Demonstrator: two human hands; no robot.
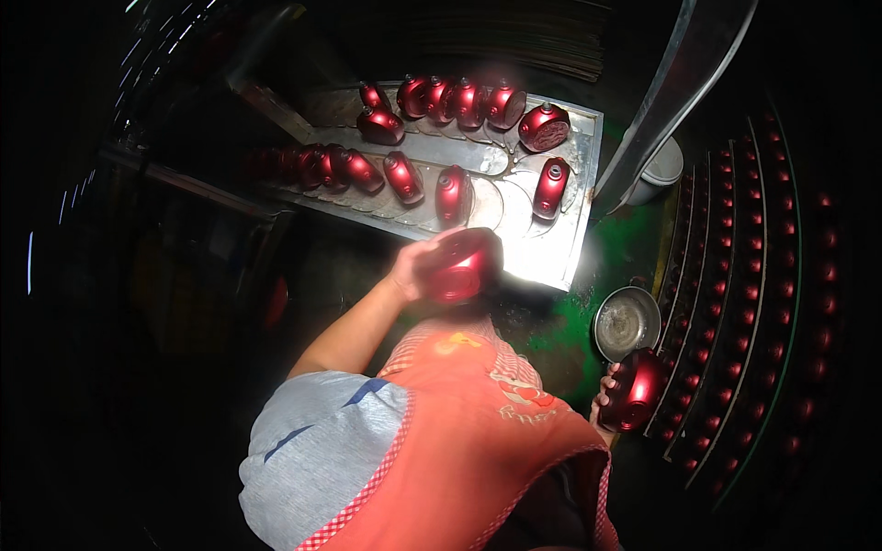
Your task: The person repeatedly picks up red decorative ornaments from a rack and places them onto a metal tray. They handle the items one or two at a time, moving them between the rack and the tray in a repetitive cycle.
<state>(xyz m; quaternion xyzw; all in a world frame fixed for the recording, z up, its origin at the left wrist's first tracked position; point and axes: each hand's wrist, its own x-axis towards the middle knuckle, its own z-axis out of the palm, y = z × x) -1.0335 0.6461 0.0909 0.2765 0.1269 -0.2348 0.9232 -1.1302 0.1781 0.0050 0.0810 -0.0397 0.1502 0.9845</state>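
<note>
My left hand (411,270) holds a glossy dark red rounded housing (458,272) by its left side, just off the near edge of a metal slat conveyor (510,206). Low at the right, my right hand (603,401) grips another red housing (637,389), beside the racks. Several like housings stand or lean on the conveyor in two curved rows; one red housing (551,187) is near its right end, and another red housing (453,195) is just beyond my left hand. Each of these two has a small round fitting on top.
Long racks (723,310) with many red housings run along the right. A round metal basin (627,324) and a white bucket (663,162) stand between conveyor and racks. A curved metal duct or post (679,89) rises at the upper right.
</note>
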